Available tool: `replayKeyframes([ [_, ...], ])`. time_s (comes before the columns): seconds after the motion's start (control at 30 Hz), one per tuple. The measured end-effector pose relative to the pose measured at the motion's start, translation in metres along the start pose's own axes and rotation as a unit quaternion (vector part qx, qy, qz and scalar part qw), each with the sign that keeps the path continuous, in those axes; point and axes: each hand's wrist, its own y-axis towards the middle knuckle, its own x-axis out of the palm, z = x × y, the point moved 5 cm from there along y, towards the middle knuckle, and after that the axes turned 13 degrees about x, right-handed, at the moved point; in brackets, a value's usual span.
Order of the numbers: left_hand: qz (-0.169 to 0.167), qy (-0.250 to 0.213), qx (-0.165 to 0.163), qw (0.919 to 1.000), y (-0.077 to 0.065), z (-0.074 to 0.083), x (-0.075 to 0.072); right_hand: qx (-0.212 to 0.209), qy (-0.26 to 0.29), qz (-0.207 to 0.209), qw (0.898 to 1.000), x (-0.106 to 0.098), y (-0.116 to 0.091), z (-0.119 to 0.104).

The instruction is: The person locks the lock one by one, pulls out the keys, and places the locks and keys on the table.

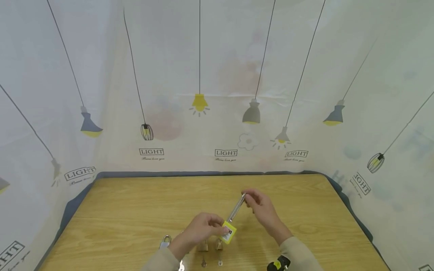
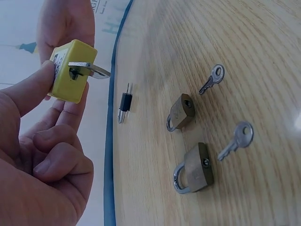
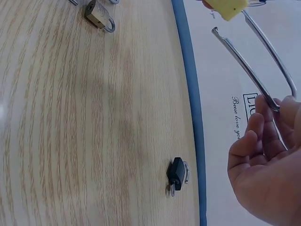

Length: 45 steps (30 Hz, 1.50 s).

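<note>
A yellow padlock (image 1: 228, 232) with a long metal shackle (image 1: 236, 208) is held up above the table between both hands. My left hand (image 1: 205, 227) pinches the padlock's body between thumb and fingers. A metal key (image 2: 88, 67) sticks out of the keyhole in its bottom face. The far bend of the shackle is gripped by my right hand (image 1: 263, 210). In the right wrist view, one notched leg of the shackle (image 3: 247, 68) stands free of the body, while the other runs up to the yellow block.
On the wooden table (image 1: 142, 203), two brass padlocks (image 2: 198, 167) lie beside two loose keys (image 2: 239, 136). A silver padlock (image 1: 165, 242) is left of my left forearm. A black padlock (image 3: 176, 173) lies near my right forearm. A printed curtain (image 1: 190, 158) closes off the table's far side.
</note>
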Motion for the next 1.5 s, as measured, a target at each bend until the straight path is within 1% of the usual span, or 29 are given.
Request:
replayKeyframes([
  [0.17, -0.001, 0.004, 0.006, 1.0, 0.0, -0.002, 0.0, 0.003, 0.0, 0.008, 1.0, -0.002, -0.001, -0.001],
  [0.33, 0.005, 0.041, 0.01, 0.9991, -0.001, -0.003, -0.003, -0.007, 0.008, 0.012, 1.0, -0.004, -0.003, -0.004],
  [0.43, 0.014, 0.066, 0.02, 0.9975, 0.0, -0.004, -0.005, -0.018, -0.005, 0.023, 1.0, -0.005, -0.004, -0.007],
  [0.57, 0.025, 0.081, 0.036, 0.9957, 0.001, -0.005, -0.006, -0.032, -0.02, 0.037, 0.999, -0.006, -0.005, -0.012],
  [0.63, 0.029, 0.085, 0.039, 0.9952, 0.001, -0.005, -0.006, -0.039, -0.027, 0.039, 0.998, -0.006, -0.006, -0.014],
  [0.87, 0.022, 0.091, 0.037, 0.9949, -0.001, -0.005, -0.002, -0.055, -0.063, 0.054, 0.995, -0.005, -0.012, -0.023],
  [1.03, 0.023, 0.1, 0.048, 0.9935, -0.001, -0.004, -0.001, -0.063, -0.072, 0.059, 0.994, -0.004, -0.015, -0.027],
  [1.23, 0.027, 0.102, 0.058, 0.9927, -0.001, -0.004, 0.0, -0.078, -0.081, 0.055, 0.992, -0.001, -0.018, -0.032],
  [1.4, 0.038, 0.087, 0.051, 0.9942, 0.0, -0.005, 0.0, -0.113, -0.093, 0.043, 0.988, 0.003, -0.022, -0.035],
  [1.5, 0.045, 0.082, 0.047, 0.9945, 0.0, -0.005, 0.0, -0.123, -0.092, 0.038, 0.987, 0.006, -0.023, -0.034],
])
